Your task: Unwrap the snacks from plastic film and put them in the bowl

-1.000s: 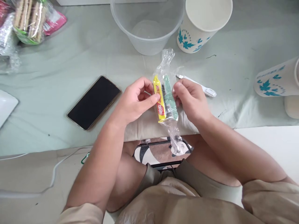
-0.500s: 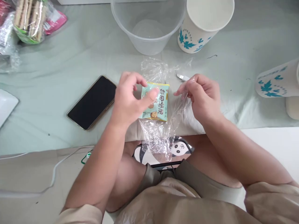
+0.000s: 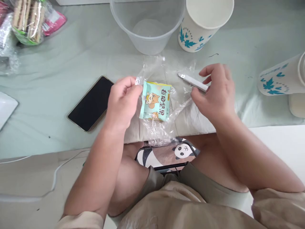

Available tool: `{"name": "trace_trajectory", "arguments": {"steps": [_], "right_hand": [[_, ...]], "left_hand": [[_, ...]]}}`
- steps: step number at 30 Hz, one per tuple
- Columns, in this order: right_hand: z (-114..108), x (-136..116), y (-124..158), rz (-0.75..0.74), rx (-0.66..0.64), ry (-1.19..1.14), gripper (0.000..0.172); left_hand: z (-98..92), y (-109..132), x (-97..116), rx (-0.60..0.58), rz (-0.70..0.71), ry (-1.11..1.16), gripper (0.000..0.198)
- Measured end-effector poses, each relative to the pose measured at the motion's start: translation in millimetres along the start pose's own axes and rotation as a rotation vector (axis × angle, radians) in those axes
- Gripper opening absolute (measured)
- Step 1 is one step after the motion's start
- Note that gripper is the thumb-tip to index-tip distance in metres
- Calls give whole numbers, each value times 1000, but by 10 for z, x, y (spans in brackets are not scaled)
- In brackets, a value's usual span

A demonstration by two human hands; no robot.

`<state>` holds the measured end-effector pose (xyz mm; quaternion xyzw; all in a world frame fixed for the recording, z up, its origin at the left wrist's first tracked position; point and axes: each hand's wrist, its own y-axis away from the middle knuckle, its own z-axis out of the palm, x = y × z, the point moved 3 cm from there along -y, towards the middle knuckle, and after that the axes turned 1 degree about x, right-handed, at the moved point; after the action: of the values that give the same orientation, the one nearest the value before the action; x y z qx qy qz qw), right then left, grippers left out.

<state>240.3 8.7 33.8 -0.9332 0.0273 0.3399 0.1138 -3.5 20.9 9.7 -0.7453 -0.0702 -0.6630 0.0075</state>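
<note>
A small mint-green snack packet (image 3: 154,100) with a cartoon squirrel on it lies on a spread sheet of clear plastic wrap (image 3: 158,128), near the table's front edge. My left hand (image 3: 125,101) is closed, pinching the wrap at the packet's left side. To the right, my right hand (image 3: 215,90) is open, thumb and fingers apart around the rear part of a slim white utility knife (image 3: 194,82). The knife lies slantwise on the cloth, its rear end hidden by that hand. Part of the wrap hangs over the table edge.
A black phone (image 3: 90,103) lies left of my left hand. Behind the packet stand a clear plastic tub (image 3: 150,41) and a paper cup (image 3: 197,35). Another paper cup (image 3: 278,79) lies at right. Wrapped sandwich biscuits (image 3: 30,22) sit at the far left.
My left hand has moved left off the packet and taken hold of the wrap. My right hand has let go of the wrap and opened over the knife.
</note>
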Motion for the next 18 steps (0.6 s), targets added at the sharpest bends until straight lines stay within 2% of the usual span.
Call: {"name": "trace_trajectory", "arguments": {"steps": [2, 5, 7, 11, 15, 18], "right_hand": [[15, -118, 45, -165, 16, 4, 12], [173, -300, 127, -278, -105, -54, 9], [312, -369, 162, -220, -167, -44, 12], [474, -427, 203, -80, -239, 46, 44], [424, -450, 221, -28, -357, -30, 69], [368, -430, 209, 31, -451, -249, 80]], "left_hand": [[12, 23, -2, -47, -167, 265, 32], [41, 78, 41, -125, -327, 426, 33], [48, 106, 77, -164, -371, 493, 32], [20, 130, 100, -217, -448, 568, 32], [-35, 135, 133, -208, -485, 663, 30], [-30, 164, 197, -257, -472, 768, 28]]}}
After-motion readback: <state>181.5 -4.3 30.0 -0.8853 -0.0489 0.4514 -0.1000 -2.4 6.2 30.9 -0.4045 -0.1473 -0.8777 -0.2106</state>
